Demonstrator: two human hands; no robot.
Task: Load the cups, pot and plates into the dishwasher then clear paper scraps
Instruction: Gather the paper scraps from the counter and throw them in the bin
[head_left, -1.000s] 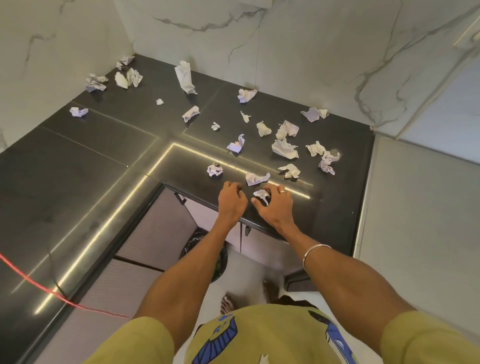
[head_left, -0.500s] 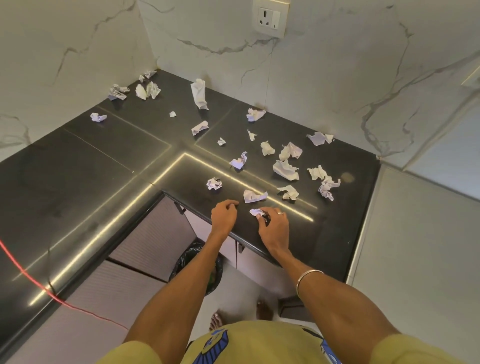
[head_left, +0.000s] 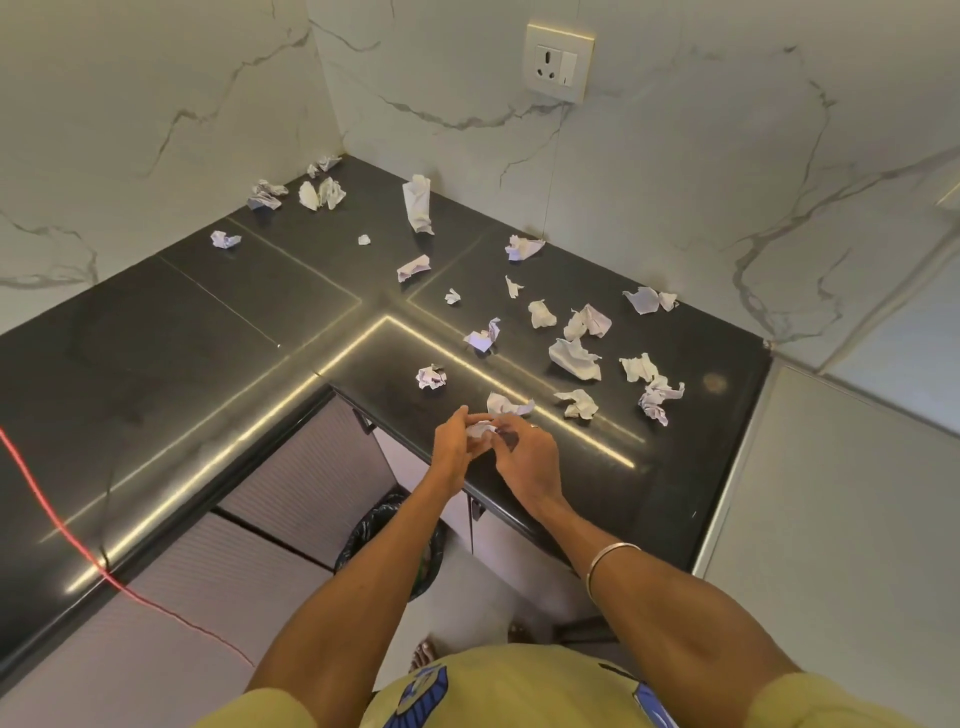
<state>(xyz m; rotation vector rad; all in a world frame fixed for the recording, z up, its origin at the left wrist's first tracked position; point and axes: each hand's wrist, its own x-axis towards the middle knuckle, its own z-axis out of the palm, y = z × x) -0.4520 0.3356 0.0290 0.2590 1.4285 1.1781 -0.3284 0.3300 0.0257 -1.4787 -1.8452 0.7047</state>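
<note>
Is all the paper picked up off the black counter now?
No, many crumpled paper scraps lie scattered across the black counter.

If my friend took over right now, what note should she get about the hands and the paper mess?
Left hand and right hand: both meet at the counter's front edge, pinching one crumpled scrap between them.
Scraps: about twenty more lie scattered over the black counter, nearest one just behind the hands, farthest in the corner.
Bin: on the floor below the hands.
Cups, pot, plates, dishwasher: not in view.
Left: bin this scrap, then gather the rest.
</note>
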